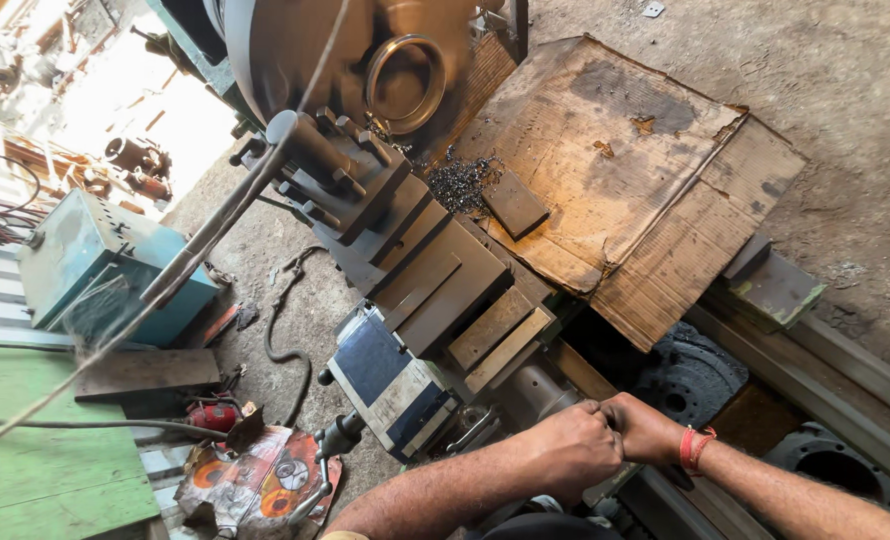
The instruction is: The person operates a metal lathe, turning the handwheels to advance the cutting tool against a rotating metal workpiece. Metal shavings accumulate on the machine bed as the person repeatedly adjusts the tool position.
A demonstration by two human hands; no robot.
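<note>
Lathe carriage (435, 290): centre frame, tool post (340, 165) set near a brass ring (405, 82) in the chuck. Swarf (460, 182) already cut. Left hand (565, 447) and right hand (645, 428) clenched together at a part hidden beneath; what is gripped cannot be told. Cardboard (625, 170) laid alongside.

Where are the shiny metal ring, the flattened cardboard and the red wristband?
Metal ring (405, 82): head view, on its lower rim.
Cardboard (645, 170): head view, mid sheet.
Red wristband (693, 447): head view, on the band at the wrist.
</note>
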